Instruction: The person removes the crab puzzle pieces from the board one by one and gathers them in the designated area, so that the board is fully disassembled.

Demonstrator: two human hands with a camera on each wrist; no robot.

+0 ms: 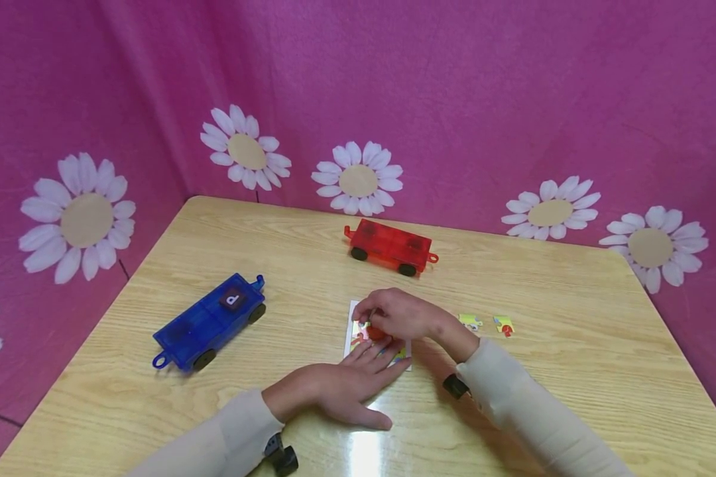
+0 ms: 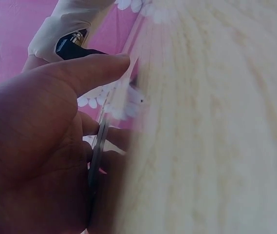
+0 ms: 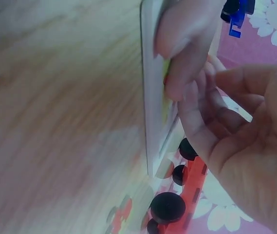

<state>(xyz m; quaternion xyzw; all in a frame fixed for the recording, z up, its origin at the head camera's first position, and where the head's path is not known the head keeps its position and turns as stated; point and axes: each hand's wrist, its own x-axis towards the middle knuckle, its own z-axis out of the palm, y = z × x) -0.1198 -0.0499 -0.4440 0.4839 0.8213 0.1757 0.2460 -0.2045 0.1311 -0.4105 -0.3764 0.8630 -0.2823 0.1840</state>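
A small jigsaw puzzle with a white-edged tray (image 1: pixel 353 311) lies flat on the table under both hands. My left hand (image 1: pixel 358 391) rests with fingers straight and spread over the tray's near part, its thumb stretched out over the tabletop. Above the far part, my right hand (image 1: pixel 402 315) bends its fingers down to the picture, where an orange patch (image 1: pixel 374 333) shows below them. In the right wrist view, the right fingertips (image 3: pixel 189 95) come right beside the left fingers, over the tray's edge (image 3: pixel 149 107). I cannot tell whether the right fingers pinch a piece.
Two loose puzzle pieces, one yellow and white (image 1: pixel 470 322) and one yellow with red (image 1: pixel 504 325), lie right of the tray. A red toy wagon (image 1: pixel 390 245) stands behind it. At left is a blue wagon (image 1: pixel 211 321) bearing a dark "P" tile (image 1: pixel 233 299).
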